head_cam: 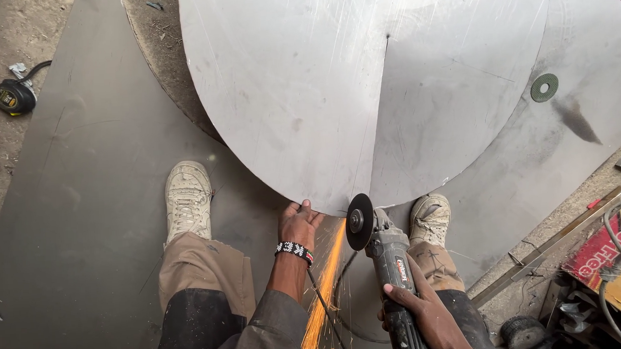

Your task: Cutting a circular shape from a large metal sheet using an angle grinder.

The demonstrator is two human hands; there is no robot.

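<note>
**Disc edge under the grinder, sparks flying back**

Disc (307, 91), a big round sheet of pale metal, fills the upper middle of the view and overlaps a second curved sheet (461, 105) to its right; a straight cut runs from near its centre down toward its lower edge. Both lie over a dark flat plate (82, 226) that covers the floor on the left. The person stands at the disc's lower rim, one pale shoe (187, 197) on the dark plate and the other shoe (430, 218) just right of the grinder.

Grinder (387, 262), grey-bodied, is clasped by the right hand (428, 316) around its rear handle, its dark wheel (359, 221) upright and meeting the disc's bottom edge. An orange spray of sparks (323, 299) streams down from there. The left hand (299, 224), with a beaded band (294, 250) at the wrist, appears to pinch the disc's rim just left of the wheel.

A green washer (544, 87) lies on the right sheet, and a tape measure (12, 97) sits on the dirt far left.
</note>
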